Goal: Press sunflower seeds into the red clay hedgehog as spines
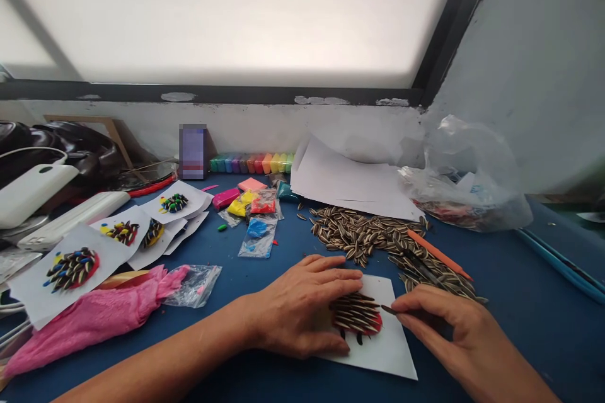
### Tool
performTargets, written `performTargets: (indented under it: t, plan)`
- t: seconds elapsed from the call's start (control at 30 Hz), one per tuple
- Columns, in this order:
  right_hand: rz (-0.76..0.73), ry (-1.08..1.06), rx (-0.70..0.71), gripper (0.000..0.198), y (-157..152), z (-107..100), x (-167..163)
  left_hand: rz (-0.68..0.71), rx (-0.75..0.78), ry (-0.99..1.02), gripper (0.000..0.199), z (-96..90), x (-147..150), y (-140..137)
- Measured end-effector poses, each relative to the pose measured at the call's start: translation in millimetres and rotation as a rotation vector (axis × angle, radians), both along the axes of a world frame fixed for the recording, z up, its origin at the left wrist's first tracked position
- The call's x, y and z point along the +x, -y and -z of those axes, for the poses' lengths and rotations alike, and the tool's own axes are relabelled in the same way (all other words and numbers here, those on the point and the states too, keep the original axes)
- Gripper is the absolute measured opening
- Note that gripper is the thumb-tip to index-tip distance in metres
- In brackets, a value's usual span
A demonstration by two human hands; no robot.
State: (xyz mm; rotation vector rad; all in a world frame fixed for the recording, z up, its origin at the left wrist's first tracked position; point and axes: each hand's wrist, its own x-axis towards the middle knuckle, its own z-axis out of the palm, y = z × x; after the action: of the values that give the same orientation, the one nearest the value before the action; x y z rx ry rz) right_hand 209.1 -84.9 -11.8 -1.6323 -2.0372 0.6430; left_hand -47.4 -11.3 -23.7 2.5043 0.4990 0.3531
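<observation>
My left hand (307, 308) lies with fingers spread over a white paper sheet (392, 356), partly covering a red clay shape (377, 325) on it. Rows of striped sunflower seeds (357, 312) stick up from that clay, and two dark seeds show along its lower edge. Between the thumb and forefinger of my right hand (454, 327) is a single sunflower seed (389, 310), its tip just right of the red clay. My left palm hides part of the sheet's left side.
Behind the sheet lies a pile of sunflower seeds (350, 230) with an orange pen-like stick (439, 255) on it. Clay packets (258, 230), stacked paper (340, 176) and a plastic bag (467, 189) stand farther back. At left are finished-looking seed pictures (73, 271) and a pink cloth (104, 315).
</observation>
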Motion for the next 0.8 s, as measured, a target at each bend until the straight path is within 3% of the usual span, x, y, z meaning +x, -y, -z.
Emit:
performTargets:
  t: [0.3,0.8]
  plan:
    - [-0.009,0.021,0.058,0.018,0,-2,-8,0.007,0.050,-0.028,0.071,-1.5,0,1]
    - [-0.043,0.039,0.037,0.022,0,0,-15,0.018,0.081,-0.061,0.066,-3.1,2,1]
